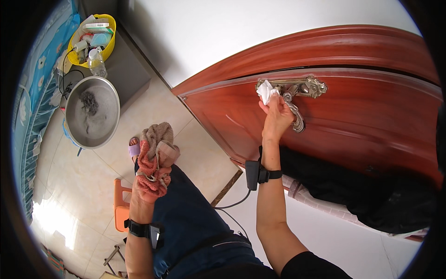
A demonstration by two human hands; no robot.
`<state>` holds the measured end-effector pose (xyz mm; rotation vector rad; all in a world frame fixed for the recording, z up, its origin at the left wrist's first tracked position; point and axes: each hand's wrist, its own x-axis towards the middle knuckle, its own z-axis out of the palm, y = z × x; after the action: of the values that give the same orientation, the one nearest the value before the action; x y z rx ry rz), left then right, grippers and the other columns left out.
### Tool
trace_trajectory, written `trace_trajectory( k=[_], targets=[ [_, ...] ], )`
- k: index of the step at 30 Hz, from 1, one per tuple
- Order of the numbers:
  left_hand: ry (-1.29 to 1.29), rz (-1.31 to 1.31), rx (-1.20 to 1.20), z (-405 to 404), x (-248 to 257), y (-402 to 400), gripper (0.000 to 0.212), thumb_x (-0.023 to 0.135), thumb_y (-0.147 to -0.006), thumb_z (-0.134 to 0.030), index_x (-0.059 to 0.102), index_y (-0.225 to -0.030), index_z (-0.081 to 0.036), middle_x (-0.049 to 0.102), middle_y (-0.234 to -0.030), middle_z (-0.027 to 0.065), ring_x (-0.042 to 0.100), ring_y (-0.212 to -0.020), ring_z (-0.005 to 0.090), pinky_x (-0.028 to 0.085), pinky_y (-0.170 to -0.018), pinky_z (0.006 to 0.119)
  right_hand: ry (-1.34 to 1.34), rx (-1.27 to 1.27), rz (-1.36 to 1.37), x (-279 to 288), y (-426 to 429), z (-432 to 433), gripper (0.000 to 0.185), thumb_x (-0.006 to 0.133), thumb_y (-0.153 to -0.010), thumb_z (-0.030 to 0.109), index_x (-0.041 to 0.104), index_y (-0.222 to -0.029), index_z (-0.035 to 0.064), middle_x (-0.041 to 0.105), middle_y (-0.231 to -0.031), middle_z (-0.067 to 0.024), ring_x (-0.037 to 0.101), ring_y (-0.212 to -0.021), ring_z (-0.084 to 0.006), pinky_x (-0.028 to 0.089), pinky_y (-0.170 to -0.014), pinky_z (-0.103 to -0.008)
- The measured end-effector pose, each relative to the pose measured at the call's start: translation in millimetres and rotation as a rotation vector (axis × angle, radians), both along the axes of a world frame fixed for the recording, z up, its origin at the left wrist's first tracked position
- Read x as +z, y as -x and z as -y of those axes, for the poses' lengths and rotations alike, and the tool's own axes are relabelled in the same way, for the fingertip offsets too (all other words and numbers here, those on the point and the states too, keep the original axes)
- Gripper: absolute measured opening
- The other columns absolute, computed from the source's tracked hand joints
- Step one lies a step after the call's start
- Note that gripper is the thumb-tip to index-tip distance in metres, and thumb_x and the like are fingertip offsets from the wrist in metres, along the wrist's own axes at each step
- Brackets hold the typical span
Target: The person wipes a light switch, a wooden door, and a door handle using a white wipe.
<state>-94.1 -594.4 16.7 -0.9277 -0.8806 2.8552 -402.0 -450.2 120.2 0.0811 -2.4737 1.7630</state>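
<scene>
My right hand (pixel 277 113) pinches a crumpled white tissue (pixel 266 91) against one end of an ornate metal lock plate (pixel 315 86). That plate is mounted on a reddish-brown wooden door (pixel 352 111). The curved lever handle (pixel 298 118) hangs just beside my fingers. Bunched in my left hand (pixel 146 195) is a terry cloth (pixel 156 150), part brown and part coral red. It is held over the floor in front of my legs, away from the door. Folds of the cloth hide most of my left fingers.
A metal basin (pixel 104 115) with a dark scouring-pad-like clump stands at left. Behind it, a plastic bottle (pixel 97 63) and a filled yellow basket (pixel 112 43) rest on a grey cabinet (pixel 129 69). An orange stool (pixel 121 209) is by my left forearm; dark clothing (pixel 334 185) hangs near the door.
</scene>
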Motion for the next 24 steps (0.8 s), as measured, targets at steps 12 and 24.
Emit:
trace_trajectory(
  k=[12,24],
  targets=[
    [-0.033,-0.037,0.034,-1,-1,-3,0.028,0.049,-0.089,-0.033,0.056,-0.104,-0.011,0.051,-0.089,0.0028,0.044,-0.069,0.0161,0.037,-0.058,0.029,-0.049,-0.006,0.088,-4,2,-13,0.019,0.056,-0.086,0.007,0.058,-0.097,-0.0078,0.063,-0.091,-0.012,0.064,-0.077,-0.0176,0.059,-0.065,-0.0327],
    [-0.026,-0.073,0.083,6,9,2,0.034,0.049,-0.089,-0.029,0.053,-0.115,-0.008,0.053,-0.103,0.0067,0.044,-0.069,0.0157,0.039,-0.059,0.03,-0.148,0.074,-0.055,-6,12,-15,0.02,0.056,-0.087,0.012,0.06,-0.092,-0.0075,0.064,-0.085,-0.0083,0.062,-0.074,-0.0138,0.056,-0.064,-0.0293]
  ],
)
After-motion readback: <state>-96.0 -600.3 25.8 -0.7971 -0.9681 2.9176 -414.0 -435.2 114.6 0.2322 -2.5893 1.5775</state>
